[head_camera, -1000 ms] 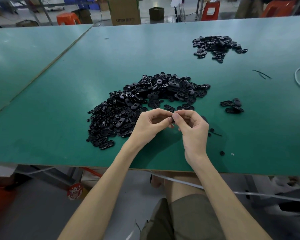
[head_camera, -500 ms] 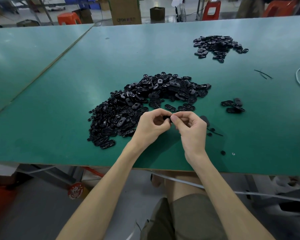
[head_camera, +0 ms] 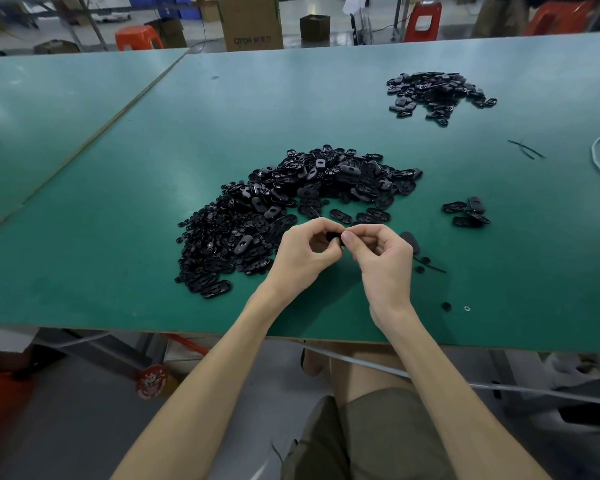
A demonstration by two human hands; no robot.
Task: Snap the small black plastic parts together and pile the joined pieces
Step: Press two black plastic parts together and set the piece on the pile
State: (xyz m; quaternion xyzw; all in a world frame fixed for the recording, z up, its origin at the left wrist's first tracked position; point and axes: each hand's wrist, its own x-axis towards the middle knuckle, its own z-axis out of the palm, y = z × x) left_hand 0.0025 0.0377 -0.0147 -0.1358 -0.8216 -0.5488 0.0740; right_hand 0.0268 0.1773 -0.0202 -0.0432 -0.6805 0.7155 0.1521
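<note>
Snapping step: just in front of the loose heap (head_camera: 291, 202), we are pinching a small black part (head_camera: 335, 236) between left hand (head_camera: 302, 258) and right hand (head_camera: 381, 258), both curled round it. Next, we judge, a firm squeeze, then piling it, probably on the far pile (head_camera: 433, 93) beyond the heap.

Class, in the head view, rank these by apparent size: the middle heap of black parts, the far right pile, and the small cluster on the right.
1. Middle heap
2. Far pile, though distance shrinks it
3. Small cluster
</note>
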